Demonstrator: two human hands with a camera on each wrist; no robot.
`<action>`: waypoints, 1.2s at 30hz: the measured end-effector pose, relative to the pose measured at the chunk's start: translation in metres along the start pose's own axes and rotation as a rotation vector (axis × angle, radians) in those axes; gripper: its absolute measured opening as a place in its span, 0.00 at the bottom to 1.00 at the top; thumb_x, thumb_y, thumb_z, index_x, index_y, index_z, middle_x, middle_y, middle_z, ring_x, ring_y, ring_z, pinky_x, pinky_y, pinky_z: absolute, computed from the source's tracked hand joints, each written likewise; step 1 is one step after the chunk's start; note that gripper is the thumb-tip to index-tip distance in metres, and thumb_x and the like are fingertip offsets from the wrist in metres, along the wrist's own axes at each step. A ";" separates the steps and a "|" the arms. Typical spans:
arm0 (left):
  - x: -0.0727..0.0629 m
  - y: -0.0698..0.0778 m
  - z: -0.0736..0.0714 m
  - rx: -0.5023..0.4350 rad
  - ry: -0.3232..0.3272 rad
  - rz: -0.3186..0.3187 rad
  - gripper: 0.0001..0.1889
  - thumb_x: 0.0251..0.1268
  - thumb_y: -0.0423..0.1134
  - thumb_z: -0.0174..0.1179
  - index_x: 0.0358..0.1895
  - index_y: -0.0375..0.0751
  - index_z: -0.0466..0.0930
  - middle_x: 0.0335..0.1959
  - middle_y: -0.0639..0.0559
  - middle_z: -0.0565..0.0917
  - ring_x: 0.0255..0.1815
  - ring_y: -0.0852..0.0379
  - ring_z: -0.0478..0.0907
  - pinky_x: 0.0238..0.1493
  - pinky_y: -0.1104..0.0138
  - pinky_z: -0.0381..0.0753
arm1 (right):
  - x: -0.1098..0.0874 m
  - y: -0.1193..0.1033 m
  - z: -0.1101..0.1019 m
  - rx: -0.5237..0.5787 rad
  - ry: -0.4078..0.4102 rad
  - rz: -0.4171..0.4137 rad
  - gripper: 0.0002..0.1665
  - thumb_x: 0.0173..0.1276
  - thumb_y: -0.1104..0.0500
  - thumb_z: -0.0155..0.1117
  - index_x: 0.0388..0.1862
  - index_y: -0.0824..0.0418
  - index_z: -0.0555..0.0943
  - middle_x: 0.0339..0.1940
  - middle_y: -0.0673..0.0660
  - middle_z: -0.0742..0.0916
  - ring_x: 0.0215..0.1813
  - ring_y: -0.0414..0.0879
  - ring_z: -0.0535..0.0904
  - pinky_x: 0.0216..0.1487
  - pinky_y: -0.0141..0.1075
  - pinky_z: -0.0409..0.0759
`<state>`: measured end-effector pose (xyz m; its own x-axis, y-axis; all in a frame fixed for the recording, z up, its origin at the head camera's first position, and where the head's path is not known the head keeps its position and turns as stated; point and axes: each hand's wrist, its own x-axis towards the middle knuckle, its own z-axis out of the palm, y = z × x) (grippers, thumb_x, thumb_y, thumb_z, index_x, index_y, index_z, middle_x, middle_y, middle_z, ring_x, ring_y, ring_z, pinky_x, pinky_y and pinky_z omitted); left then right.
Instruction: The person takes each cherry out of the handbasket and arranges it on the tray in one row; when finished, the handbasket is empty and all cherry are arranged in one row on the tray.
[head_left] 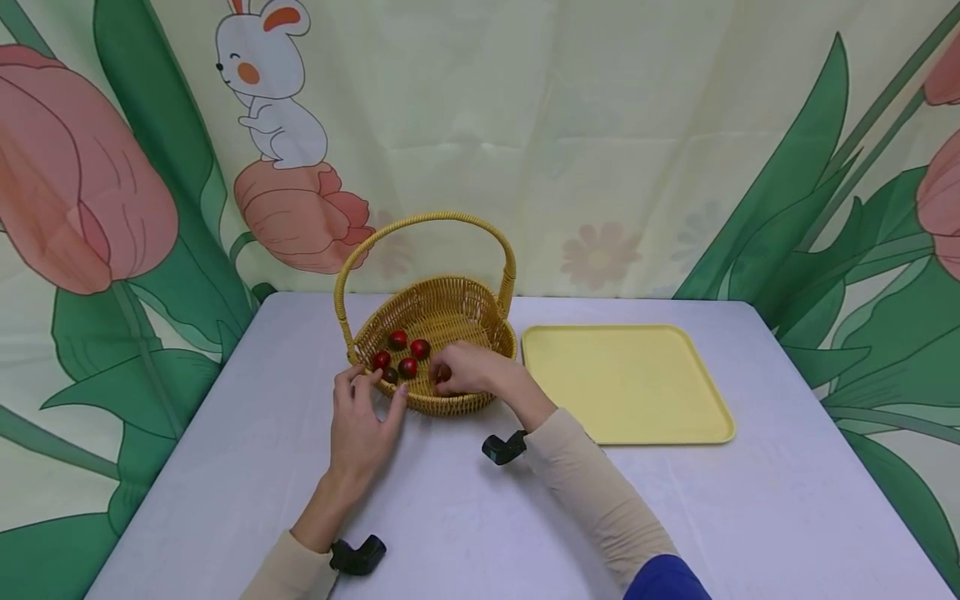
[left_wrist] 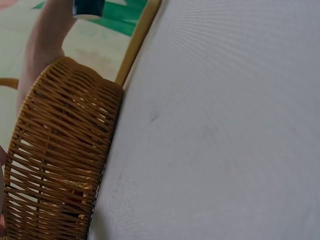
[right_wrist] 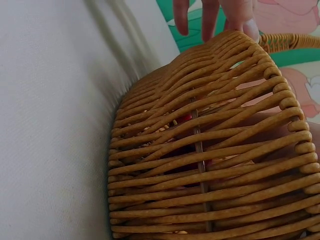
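- Head view: right hand (head_left: pixel 476 367) down inside the basket (head_left: pixel 453 406), fingers curled at a dark red fruit (head_left: pixel 443 375); pinched or not, I can't tell.
- Five more fruits (head_left: pixel 407 367) lie left of it, toward the left hand (head_left: pixel 365 429), fingers spread at the near-left rim.
- Tray (head_left: pixel 630 383) sits right of the basket.

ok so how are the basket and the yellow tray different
The basket is woven and golden brown; the tray is smooth and pale yellow. The basket is rounded and deep with a tall arched handle, while the tray is a shallow rectangle without one. The left hand touches the basket's rim and the right hand reaches inside; neither touches the tray. Both stand on the table.
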<state>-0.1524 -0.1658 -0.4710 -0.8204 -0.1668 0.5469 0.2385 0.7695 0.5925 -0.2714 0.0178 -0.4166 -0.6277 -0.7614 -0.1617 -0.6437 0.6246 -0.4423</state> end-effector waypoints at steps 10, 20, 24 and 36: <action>0.001 0.001 0.000 0.009 -0.015 0.003 0.27 0.68 0.50 0.62 0.56 0.27 0.77 0.62 0.32 0.68 0.63 0.35 0.70 0.55 0.44 0.77 | -0.006 0.002 -0.002 -0.035 0.102 -0.010 0.17 0.70 0.55 0.66 0.55 0.56 0.84 0.51 0.54 0.82 0.49 0.45 0.79 0.54 0.38 0.79; 0.001 0.001 0.001 0.016 -0.035 -0.011 0.27 0.68 0.51 0.62 0.56 0.28 0.77 0.62 0.33 0.68 0.64 0.36 0.69 0.54 0.44 0.78 | -0.023 0.000 -0.010 0.042 0.194 0.011 0.23 0.68 0.61 0.66 0.62 0.56 0.80 0.58 0.55 0.79 0.52 0.46 0.77 0.55 0.40 0.79; 0.002 0.002 0.001 0.023 -0.035 -0.018 0.27 0.68 0.51 0.61 0.57 0.28 0.76 0.63 0.33 0.68 0.65 0.36 0.69 0.55 0.44 0.77 | -0.032 -0.001 -0.015 0.047 0.269 -0.007 0.23 0.68 0.62 0.65 0.62 0.59 0.80 0.56 0.55 0.79 0.44 0.44 0.76 0.48 0.36 0.78; 0.001 0.000 0.000 0.023 -0.018 -0.004 0.26 0.67 0.50 0.62 0.55 0.28 0.76 0.61 0.32 0.69 0.62 0.37 0.71 0.55 0.45 0.77 | -0.056 0.000 -0.020 0.105 0.437 -0.013 0.24 0.66 0.61 0.66 0.62 0.59 0.79 0.48 0.55 0.81 0.38 0.41 0.76 0.41 0.32 0.78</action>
<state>-0.1535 -0.1656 -0.4706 -0.8304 -0.1588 0.5341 0.2239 0.7826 0.5809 -0.2449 0.0644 -0.3896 -0.7604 -0.6103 0.2221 -0.6189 0.5774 -0.5325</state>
